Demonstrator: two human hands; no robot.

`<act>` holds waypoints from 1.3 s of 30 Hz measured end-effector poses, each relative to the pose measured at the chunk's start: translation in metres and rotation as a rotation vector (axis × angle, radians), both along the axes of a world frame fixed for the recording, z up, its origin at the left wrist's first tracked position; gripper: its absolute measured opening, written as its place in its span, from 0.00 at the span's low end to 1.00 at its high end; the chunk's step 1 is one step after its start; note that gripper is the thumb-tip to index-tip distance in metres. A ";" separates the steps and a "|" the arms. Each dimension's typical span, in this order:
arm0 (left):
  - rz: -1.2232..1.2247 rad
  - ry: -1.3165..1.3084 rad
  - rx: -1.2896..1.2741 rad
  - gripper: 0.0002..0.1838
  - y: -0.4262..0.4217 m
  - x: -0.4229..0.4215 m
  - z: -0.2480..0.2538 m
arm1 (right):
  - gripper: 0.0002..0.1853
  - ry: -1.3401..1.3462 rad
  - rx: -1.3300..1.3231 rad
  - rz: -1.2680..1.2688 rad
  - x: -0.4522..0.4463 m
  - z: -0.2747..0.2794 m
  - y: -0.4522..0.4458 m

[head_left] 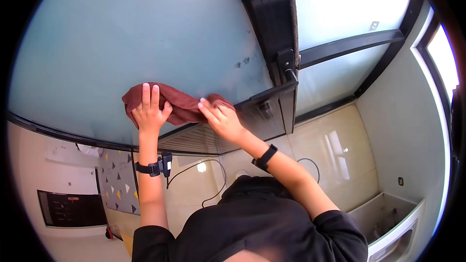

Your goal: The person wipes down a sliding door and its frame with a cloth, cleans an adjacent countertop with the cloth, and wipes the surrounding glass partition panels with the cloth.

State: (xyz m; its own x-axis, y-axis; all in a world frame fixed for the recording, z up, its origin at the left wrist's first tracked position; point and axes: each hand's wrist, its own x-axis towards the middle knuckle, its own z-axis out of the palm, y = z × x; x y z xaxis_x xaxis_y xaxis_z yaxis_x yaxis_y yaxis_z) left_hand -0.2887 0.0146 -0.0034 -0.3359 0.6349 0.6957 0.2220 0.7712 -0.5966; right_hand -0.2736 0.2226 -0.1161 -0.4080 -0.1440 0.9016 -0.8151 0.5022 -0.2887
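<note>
A dark reddish-brown cloth lies bunched against the frosted glass panel of a black-framed door. My left hand presses the cloth's left end onto the glass, two fingers stretched upward and the thumb out to the side; its other fingers are partly tucked into the folds. On the cloth's right part is my right hand, its fingers bent over the fabric and partly hidden by it. Dark smudges show on the glass, up and to the right of the cloth.
Right of the glass is the black door frame with a lever handle. Below the glass runs a ribbed dark panel. A black cable trails near the tiled floor. A white basin stands at lower right. Both wrists wear black straps.
</note>
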 end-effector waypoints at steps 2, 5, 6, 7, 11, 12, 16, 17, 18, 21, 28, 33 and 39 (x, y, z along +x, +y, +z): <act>0.001 0.053 0.033 0.33 0.008 0.001 0.002 | 0.19 0.036 -0.102 0.051 0.004 0.014 -0.006; -0.029 0.113 0.163 0.32 0.024 -0.003 -0.002 | 0.19 0.056 -0.168 0.060 0.024 0.028 0.012; -0.090 0.137 0.176 0.30 0.030 -0.003 0.000 | 0.17 0.110 -0.214 0.009 0.031 0.031 0.021; -0.089 0.133 0.190 0.30 0.036 -0.004 -0.002 | 0.17 0.173 -0.209 -0.058 0.039 0.043 0.037; -0.364 -0.103 0.353 0.27 0.075 -0.007 -0.016 | 0.18 0.216 -0.053 -0.274 0.043 0.050 0.099; -0.408 -0.150 0.351 0.25 0.087 -0.006 -0.015 | 0.19 0.140 0.029 -0.315 0.039 0.051 0.111; -0.544 -0.308 0.340 0.26 0.112 -0.006 -0.024 | 0.25 -0.095 0.383 -0.282 0.030 0.063 0.141; -0.549 -0.350 0.355 0.26 0.116 -0.005 -0.029 | 0.24 -0.100 0.414 -0.261 0.031 0.068 0.142; -0.535 -0.402 0.369 0.26 0.119 -0.001 -0.033 | 0.24 -0.107 0.422 -0.264 0.026 0.072 0.143; -0.569 -0.488 0.357 0.27 0.125 0.000 -0.048 | 0.19 -0.008 0.585 -0.301 0.005 0.074 0.143; -0.305 -0.528 0.257 0.31 0.120 0.013 -0.086 | 0.19 -0.098 0.562 -0.435 -0.013 0.072 0.118; -0.191 -0.339 0.164 0.30 0.116 0.016 -0.103 | 0.16 -0.426 0.817 -0.541 -0.005 0.079 0.089; -0.133 -0.454 0.379 0.19 0.096 0.029 -0.131 | 0.15 -0.108 0.867 -0.369 0.007 0.046 0.056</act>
